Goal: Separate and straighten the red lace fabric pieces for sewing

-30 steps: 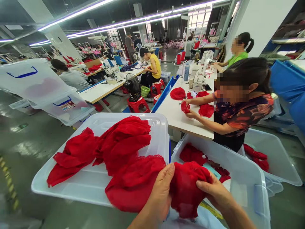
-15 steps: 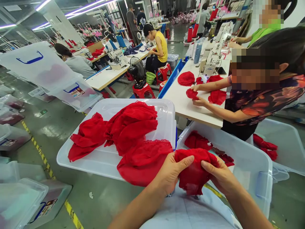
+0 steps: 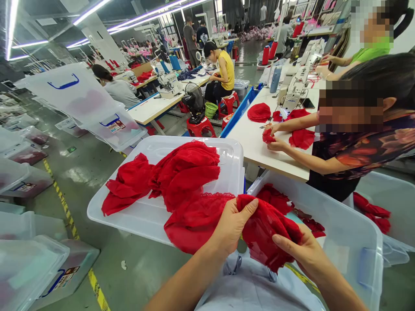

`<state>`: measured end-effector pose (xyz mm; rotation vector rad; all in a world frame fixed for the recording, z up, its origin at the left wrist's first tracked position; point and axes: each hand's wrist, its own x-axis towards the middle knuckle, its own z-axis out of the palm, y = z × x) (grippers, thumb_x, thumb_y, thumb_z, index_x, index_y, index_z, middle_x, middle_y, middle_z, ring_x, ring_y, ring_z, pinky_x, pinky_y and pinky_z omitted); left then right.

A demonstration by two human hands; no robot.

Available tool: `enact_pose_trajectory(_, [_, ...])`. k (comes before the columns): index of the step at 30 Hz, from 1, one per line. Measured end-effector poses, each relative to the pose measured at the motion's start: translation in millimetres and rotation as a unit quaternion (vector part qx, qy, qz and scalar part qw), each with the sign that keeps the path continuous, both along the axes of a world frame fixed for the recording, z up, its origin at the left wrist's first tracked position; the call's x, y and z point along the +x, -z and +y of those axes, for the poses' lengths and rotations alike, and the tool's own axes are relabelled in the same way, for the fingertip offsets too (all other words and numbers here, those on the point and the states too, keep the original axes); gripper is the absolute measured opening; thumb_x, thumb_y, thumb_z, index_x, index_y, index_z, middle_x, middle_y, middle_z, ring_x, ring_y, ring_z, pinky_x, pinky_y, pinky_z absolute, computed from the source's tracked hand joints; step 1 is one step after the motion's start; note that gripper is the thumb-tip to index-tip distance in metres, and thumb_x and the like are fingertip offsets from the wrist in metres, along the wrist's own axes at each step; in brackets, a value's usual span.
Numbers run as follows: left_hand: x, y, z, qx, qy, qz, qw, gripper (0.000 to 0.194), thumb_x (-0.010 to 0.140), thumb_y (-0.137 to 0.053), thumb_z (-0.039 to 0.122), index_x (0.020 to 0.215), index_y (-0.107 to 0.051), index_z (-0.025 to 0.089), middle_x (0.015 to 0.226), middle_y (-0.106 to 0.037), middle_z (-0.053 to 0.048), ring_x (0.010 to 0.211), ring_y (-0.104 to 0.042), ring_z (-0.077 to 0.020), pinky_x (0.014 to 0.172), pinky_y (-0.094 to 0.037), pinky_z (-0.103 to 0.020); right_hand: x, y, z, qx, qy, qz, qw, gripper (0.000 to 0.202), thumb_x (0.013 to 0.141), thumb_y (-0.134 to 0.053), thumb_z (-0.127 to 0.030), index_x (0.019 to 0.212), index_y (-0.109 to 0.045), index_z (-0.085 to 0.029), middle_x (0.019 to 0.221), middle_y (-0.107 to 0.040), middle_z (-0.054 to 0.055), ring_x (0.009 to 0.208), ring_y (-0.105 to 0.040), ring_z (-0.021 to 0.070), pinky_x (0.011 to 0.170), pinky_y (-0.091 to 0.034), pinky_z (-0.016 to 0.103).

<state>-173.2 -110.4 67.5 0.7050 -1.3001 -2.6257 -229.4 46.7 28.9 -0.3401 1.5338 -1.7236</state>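
Observation:
Between my hands hangs a piece of thin red fabric, spread and tilted down to the right. My left hand pinches its upper left edge, thumb on top. My right hand grips its right side, thumb across the front and fingers hidden behind. Just left of my left hand, a red lace-edged piece overhangs the front edge of a white plastic lid. On that lid also lie a bunched red pile and a smaller crumpled red piece.
An open translucent bin with red pieces stands at right below the sewing table. There a co-worker's hands hold red fabric near a sewing machine. Lidded bins line the left floor beside yellow-black tape.
The fabric in my hands is stretched wider and now slants down to the right. My right hand has moved slightly right and down. The whole view has shifted a little.

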Motion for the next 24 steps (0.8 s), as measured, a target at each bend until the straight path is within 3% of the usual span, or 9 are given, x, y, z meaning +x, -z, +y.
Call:
enact_pose_trajectory(5, [-2.1, 2.4, -1.8, 0.007, -0.032, 0.006, 0.999, 0.033, 0.065, -0.081, 0.041, 0.073, -0.063, 0.015, 0.064, -0.064, -0.001, 0.059, -0.056, -0.0113, 0.062, -0.044, -0.023, 6.1, -0.8, 1.5, 0.006, -0.002, 0.021, 1.0, 0.038, 0.068, -0.077, -0.054, 0.068, -0.068, -0.017, 0.061, -0.057, 0.001, 0.055, -0.047, 0.0147, 0.051, -0.043, 0.027])
enact_pose_trajectory(10, [-6.1, 7.2, -2.6, 0.031, -0.059, 0.014, 0.998, 0.041, 0.064, -0.079, 0.051, 0.069, -0.059, 0.015, 0.058, -0.059, 0.002, 0.055, -0.051, -0.0098, 0.055, -0.039, -0.021, 11.2, -1.1, 1.3, -0.028, -0.084, 0.081, 0.993, 0.043, 0.076, -0.067, -0.058, 0.062, -0.06, -0.017, 0.055, -0.05, 0.0, 0.05, -0.042, 0.012, 0.046, -0.04, 0.024])
enact_pose_trajectory(15, [-16.0, 6.1, -3.2, 0.083, -0.117, -0.004, 0.99, 0.047, 0.051, -0.087, 0.047, 0.063, -0.055, 0.015, 0.052, -0.053, 0.005, 0.049, -0.045, -0.0067, 0.051, -0.038, -0.02, 24.2, -2.9, 4.9, 0.037, -0.126, 0.245, 0.961, 0.036, 0.086, -0.058, -0.048, 0.064, -0.051, -0.019, 0.062, -0.048, 0.0, 0.056, -0.044, 0.0126, 0.051, -0.043, 0.024])
enact_pose_trajectory(18, [-22.9, 3.4, -4.3, 0.116, -0.116, -0.023, 0.986, 0.046, 0.049, -0.089, 0.043, 0.06, -0.053, 0.016, 0.048, -0.05, 0.006, 0.044, -0.042, -0.0062, 0.047, -0.037, -0.02, 29.9, -6.3, 4.3, 0.064, -0.149, 0.292, 0.943, 0.03, 0.085, -0.058, -0.045, 0.07, -0.053, -0.02, 0.067, -0.052, 0.002, 0.058, -0.047, 0.0136, 0.053, -0.046, 0.024])
enact_pose_trajectory(20, [-26.0, 2.8, -5.6, 0.127, -0.105, -0.031, 0.986, 0.045, 0.051, -0.088, 0.044, 0.059, -0.053, 0.016, 0.046, -0.05, 0.006, 0.042, -0.042, -0.0062, 0.046, -0.037, -0.02, 31.9, -7.8, 2.6, 0.059, -0.162, 0.295, 0.94, 0.032, 0.084, -0.058, -0.047, 0.067, -0.051, -0.021, 0.064, -0.05, 0.001, 0.055, -0.045, 0.0132, 0.051, -0.045, 0.024])
enact_pose_trajectory(24, [-23.5, 3.2, -11.1, 0.116, -0.076, -0.019, 0.99, 0.044, 0.052, -0.087, 0.046, 0.061, -0.059, 0.014, 0.05, -0.056, 0.003, 0.045, -0.047, -0.0069, 0.049, -0.04, -0.02, 32.5, -3.1, 2.8, 0.077, -0.109, 0.191, 0.973, 0.039, 0.08, -0.062, -0.055, 0.064, -0.054, -0.02, 0.061, -0.051, 0.0, 0.055, -0.046, 0.0136, 0.051, -0.044, 0.025])
